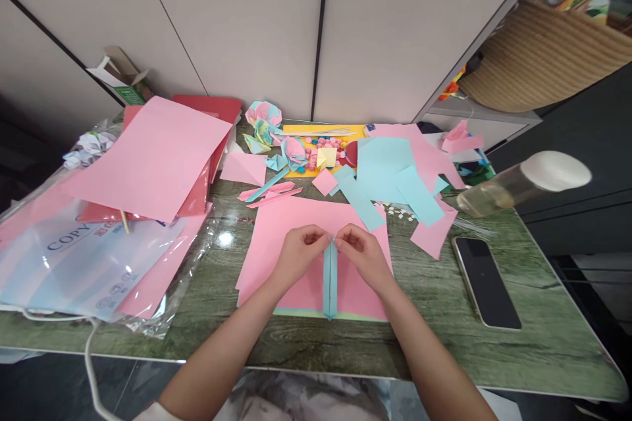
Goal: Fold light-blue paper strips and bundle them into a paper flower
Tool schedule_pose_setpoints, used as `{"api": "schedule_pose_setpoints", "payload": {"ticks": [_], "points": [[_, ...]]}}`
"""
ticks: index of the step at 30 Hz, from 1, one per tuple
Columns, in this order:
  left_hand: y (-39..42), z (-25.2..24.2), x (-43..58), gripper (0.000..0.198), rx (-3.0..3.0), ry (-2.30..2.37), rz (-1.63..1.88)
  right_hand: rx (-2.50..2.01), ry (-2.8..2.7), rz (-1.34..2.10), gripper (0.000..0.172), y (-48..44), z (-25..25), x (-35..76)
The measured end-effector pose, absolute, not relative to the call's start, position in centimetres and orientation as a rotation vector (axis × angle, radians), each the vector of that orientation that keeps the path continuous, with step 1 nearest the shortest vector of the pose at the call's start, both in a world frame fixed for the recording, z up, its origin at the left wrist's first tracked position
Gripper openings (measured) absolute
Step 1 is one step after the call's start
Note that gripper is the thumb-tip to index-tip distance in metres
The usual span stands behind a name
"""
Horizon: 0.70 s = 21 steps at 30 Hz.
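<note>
A long, narrow folded strip of light blue paper (330,283) lies lengthwise on a pink sheet (276,243) in front of me. My left hand (299,251) and my right hand (363,253) meet at the strip's far end. Both pinch that tip with fingers pressed together. The strip's near end is pointed and reaches the pink sheet's front edge.
A large pink sheet (153,158) rests on a stack of paper packs (74,256) at left. Blue and pink scraps (395,177), folded paper flowers (264,115) and small beads lie at the back. A phone (486,283) and a tipped bottle (518,184) are at right.
</note>
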<state>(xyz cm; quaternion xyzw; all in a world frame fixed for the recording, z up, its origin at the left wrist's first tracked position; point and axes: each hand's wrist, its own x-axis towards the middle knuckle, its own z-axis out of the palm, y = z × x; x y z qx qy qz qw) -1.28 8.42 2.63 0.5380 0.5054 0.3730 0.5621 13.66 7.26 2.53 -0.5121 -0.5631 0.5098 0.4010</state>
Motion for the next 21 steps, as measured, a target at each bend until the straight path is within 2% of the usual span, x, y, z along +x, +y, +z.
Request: {"api": "schedule_pose_setpoints", "payload": {"ticks": [21], "points": [[8.22, 2.28, -0.71, 0.018, 1.012, 1.055, 0.936, -1.283, -1.382, 1.288, 0.007, 7.49, 2.61, 13.77]]}}
